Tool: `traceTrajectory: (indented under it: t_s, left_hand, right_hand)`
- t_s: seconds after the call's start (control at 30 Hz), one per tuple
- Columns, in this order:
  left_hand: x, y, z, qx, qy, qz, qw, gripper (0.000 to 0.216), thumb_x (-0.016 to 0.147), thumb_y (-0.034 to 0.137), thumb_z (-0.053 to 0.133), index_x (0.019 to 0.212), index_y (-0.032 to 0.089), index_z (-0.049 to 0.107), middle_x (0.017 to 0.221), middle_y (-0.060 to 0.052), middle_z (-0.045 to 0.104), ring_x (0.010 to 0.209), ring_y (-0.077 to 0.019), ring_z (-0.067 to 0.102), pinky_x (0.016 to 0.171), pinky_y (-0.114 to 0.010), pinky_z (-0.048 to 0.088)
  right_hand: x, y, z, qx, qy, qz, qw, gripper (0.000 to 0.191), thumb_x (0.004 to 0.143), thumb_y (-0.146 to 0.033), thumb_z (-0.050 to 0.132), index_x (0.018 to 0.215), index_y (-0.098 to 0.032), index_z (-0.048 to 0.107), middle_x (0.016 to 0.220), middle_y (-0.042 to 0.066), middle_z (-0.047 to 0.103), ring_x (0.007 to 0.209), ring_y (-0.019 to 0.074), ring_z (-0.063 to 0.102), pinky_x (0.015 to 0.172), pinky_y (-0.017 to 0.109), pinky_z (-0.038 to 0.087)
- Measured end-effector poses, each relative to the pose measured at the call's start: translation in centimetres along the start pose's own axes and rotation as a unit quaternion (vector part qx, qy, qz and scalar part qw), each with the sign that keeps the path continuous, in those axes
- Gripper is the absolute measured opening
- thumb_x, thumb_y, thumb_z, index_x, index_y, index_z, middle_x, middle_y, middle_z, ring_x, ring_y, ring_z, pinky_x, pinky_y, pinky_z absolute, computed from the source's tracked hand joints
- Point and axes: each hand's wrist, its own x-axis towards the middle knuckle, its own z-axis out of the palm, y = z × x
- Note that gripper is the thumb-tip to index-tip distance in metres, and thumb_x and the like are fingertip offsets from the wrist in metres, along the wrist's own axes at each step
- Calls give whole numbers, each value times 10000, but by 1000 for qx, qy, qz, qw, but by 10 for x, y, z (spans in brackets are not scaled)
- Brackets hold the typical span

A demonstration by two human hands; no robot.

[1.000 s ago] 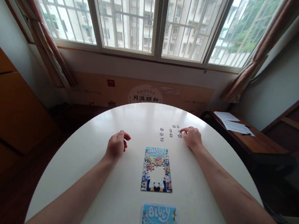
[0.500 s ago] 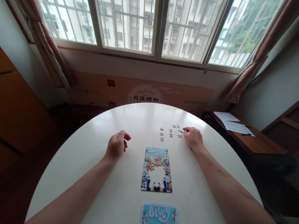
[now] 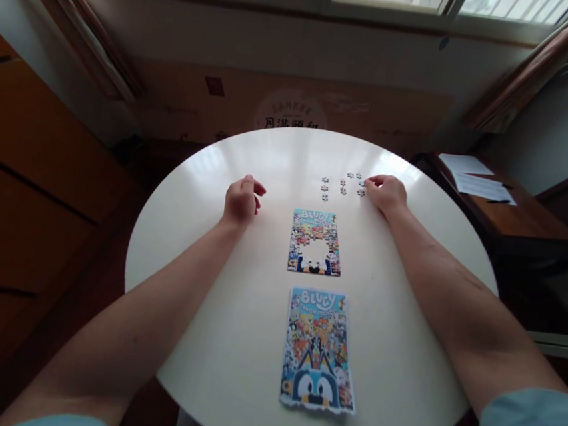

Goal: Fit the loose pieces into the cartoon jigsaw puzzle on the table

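My right hand (image 3: 387, 195) reaches to the far right of the loose pieces, its thumb and forefinger closed at the edge of a bluish puzzle piece (image 3: 362, 183). More loose puzzle pieces (image 3: 344, 183) lie in short rows to the left of that hand. My left hand (image 3: 243, 200) rests on the table, empty, its fingers loosely bent and apart. Between and nearer than the hands lies a partly assembled jigsaw puzzle (image 3: 295, 241) with a "Bluey" heading and a gap in its lower middle. Below it is a printed picture sheet (image 3: 318, 350) showing the same design with a blue dog's head.
Everything lies on a round white table (image 3: 246, 343). A wooden side table (image 3: 519, 215) with papers (image 3: 482, 187) and a pen stands at the right. Beyond the far edge, a large printed box (image 3: 175, 95) leans under the window.
My view has tilted downward, bringing the whole picture sheet into sight. The right fingertips have come onto the bluish piece. My left hand has stayed in place on the table.
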Motion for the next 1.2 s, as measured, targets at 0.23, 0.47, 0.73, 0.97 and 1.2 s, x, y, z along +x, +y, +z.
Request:
traceTrajectory:
  t_s: [0.23, 0.47, 0.73, 0.97, 1.2]
  left_hand:
    - [-2, 1, 1, 8, 6, 0, 1000, 434, 982, 390, 344, 692, 177, 587, 587, -18, 532, 413, -116, 456, 382, -227, 313]
    - [2, -5, 2, 69, -17, 4, 997, 459, 980, 416, 349, 717, 161, 626, 604, -43, 576, 478, -137, 497, 457, -251, 360]
    - [4, -12, 3, 136, -39, 58, 988, 484, 972, 383, 352, 690, 147, 668, 735, -67, 695, 525, -143, 543, 599, -292, 427]
    - [7, -13, 2, 139, -37, 56, 988, 473, 959, 393, 357, 685, 158, 663, 740, -56, 702, 518, -145, 543, 592, -289, 425]
    - [11, -13, -1, 176, -10, -1, 984, 474, 935, 439, 350, 686, 193, 670, 596, -60, 651, 570, -212, 598, 561, -308, 415]
  right_hand:
    - [2, 4, 2, 11, 16, -12, 1000, 335, 886, -416, 595, 1045, -207, 804, 1033, 82, 758, 973, 254, 666, 899, 361, 506]
    - [0, 3, 3, 6, 20, -19, 1000, 333, 893, -402, 595, 1048, -192, 801, 1054, 96, 743, 978, 251, 645, 911, 361, 498]
    - [-2, -1, 1, 1, 11, -13, 1000, 331, 895, -435, 607, 1054, -213, 793, 1056, 92, 722, 994, 253, 626, 921, 378, 492]
    - [2, 1, 1, 25, -5, 19, 999, 356, 886, -470, 607, 1058, -221, 795, 1047, 69, 749, 955, 226, 654, 879, 330, 491]
    - [6, 3, 2, 62, -26, 50, 996, 350, 922, -447, 544, 1094, -256, 782, 1098, 50, 757, 999, 227, 670, 864, 307, 495]
